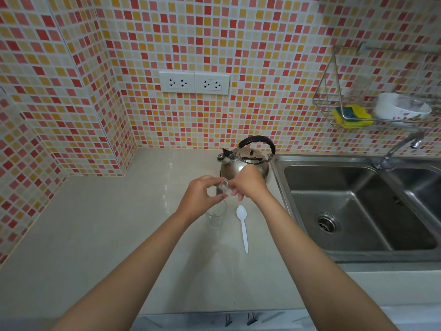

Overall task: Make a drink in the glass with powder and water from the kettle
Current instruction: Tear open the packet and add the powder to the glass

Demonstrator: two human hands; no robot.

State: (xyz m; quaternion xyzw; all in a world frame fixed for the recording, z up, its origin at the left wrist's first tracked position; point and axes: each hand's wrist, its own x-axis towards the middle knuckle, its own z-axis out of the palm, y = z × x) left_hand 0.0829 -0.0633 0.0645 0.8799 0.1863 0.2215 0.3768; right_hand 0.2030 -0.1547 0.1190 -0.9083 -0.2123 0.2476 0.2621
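Note:
A clear empty glass (216,217) stands on the pale counter, partly behind my left hand. Both hands meet just above its rim. My left hand (202,193) and my right hand (247,182) pinch a small clear packet (224,187) between their fingertips; its contents are too small to make out. A white plastic spoon (243,226) lies on the counter to the right of the glass, bowl end away from me. Behind my right hand stands a steel kettle (245,160) with a black handle, spout pointing left.
A steel double sink (353,204) with a tap (401,149) fills the right side. Above it a wire rack (338,108) holds a yellow sponge and a white bowl. Two wall sockets (194,82) sit on the tiled backsplash. The counter's front edge is near me.

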